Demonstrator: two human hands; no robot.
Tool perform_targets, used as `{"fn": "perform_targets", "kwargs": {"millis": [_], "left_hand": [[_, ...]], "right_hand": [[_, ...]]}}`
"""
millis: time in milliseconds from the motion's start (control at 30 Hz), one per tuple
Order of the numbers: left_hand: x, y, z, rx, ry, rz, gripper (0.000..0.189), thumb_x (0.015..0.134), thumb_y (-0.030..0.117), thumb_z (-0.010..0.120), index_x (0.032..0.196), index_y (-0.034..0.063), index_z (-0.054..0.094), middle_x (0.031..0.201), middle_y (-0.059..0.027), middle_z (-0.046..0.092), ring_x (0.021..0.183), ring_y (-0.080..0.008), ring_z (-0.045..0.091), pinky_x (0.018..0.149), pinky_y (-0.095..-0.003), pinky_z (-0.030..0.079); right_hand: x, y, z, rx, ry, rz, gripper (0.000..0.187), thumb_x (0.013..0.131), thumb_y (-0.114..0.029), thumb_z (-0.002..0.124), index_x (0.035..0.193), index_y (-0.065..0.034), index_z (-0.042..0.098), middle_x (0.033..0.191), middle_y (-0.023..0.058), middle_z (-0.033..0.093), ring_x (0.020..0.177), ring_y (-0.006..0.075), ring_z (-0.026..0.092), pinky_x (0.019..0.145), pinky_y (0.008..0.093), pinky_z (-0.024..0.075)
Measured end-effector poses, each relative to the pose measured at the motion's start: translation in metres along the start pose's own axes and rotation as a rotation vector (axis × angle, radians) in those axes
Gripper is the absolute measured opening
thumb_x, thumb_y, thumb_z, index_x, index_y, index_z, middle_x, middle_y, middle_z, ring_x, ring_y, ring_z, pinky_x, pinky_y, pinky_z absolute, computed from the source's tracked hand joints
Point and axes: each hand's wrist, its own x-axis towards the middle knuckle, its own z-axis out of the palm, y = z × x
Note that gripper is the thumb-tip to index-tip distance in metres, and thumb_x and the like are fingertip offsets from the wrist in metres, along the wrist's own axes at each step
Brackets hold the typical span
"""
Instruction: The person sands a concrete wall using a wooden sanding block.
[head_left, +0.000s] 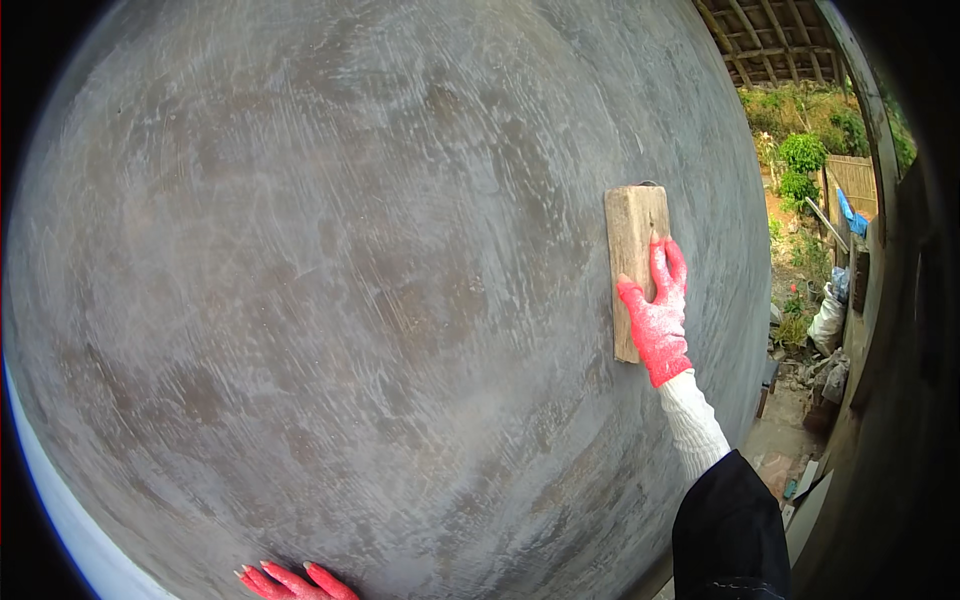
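Before me rises a large grey plastered wall (360, 285), streaked with lighter and darker patches. My right hand (660, 315), in a red glove with bare fingertips and a white knitted cuff, grips a wooden block (630, 217) that looks like a sanding block. The block stands nearly upright against the wall's right part, thumb on its left side and fingers over its front. At the bottom edge my left hand (296, 583), gloved alike, shows only its fingers. They are spread near or on the wall surface, and the palm is out of view.
Past the wall's right edge lies an outdoor strip with green shrubs (802, 154), a woven fence (853, 180) and a blue tarp (853, 214). A white sack (826, 319) and rubble lie along that side. A timber post (870, 112) and a slatted roof (780, 41) frame it.
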Motion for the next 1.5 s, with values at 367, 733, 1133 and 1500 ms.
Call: {"fn": "perform_targets", "kwargs": {"millis": [367, 733, 1133, 1500], "left_hand": [[-0.003, -0.008, -0.006, -0.013, 0.072, -0.004, 0.071, 0.095, 0.031, 0.057, 0.152, 0.0056, 0.022, 0.142, -0.0355, 0.030, 0.128, -0.0563, 0.033, 0.101, -0.0676, 0.029], [-0.020, -0.028, 0.010, -0.171, 0.081, -0.070, 0.070, 0.090, 0.014, 0.054, 0.151, 0.0039, 0.022, 0.155, -0.0280, 0.014, 0.142, -0.0498, 0.014, 0.112, -0.0624, 0.015], [-0.027, -0.043, 0.007, -0.324, 0.101, -0.036, 0.074, 0.089, 0.014, 0.052, 0.153, 0.0053, 0.017, 0.155, -0.0293, 0.011, 0.142, -0.0510, 0.012, 0.111, -0.0633, 0.015], [-0.037, -0.138, -0.080, -0.384, 0.188, -0.214, 0.062, 0.101, 0.029, 0.039, 0.153, 0.0042, 0.015, 0.158, -0.0214, 0.005, 0.146, -0.0374, 0.014, 0.116, -0.0526, 0.016]], "right_hand": [[-0.042, 0.034, -0.008, 0.066, -0.028, 0.080, 0.077, 0.078, -0.012, 0.073, 0.147, -0.0079, 0.039, 0.152, 0.0108, 0.028, 0.137, 0.0310, 0.034, 0.112, 0.0401, 0.0313], [-0.185, -0.072, -0.013, 0.102, -0.483, -0.905, 0.081, 0.055, -0.048, 0.085, 0.129, -0.0327, 0.057, 0.144, 0.0070, 0.041, 0.113, 0.0425, 0.049, 0.089, 0.0555, 0.0456], [-0.149, -0.232, 0.025, 0.090, -0.389, -0.783, 0.077, 0.059, -0.041, 0.083, 0.130, -0.0262, 0.058, 0.144, 0.0057, 0.043, 0.115, 0.0371, 0.047, 0.095, 0.0514, 0.0449], [-0.145, -0.250, 0.039, 0.019, -0.115, -0.444, 0.086, 0.061, -0.014, 0.084, 0.140, -0.0152, 0.049, 0.148, 0.0147, 0.035, 0.123, 0.0377, 0.044, 0.098, 0.0476, 0.0414]]}}
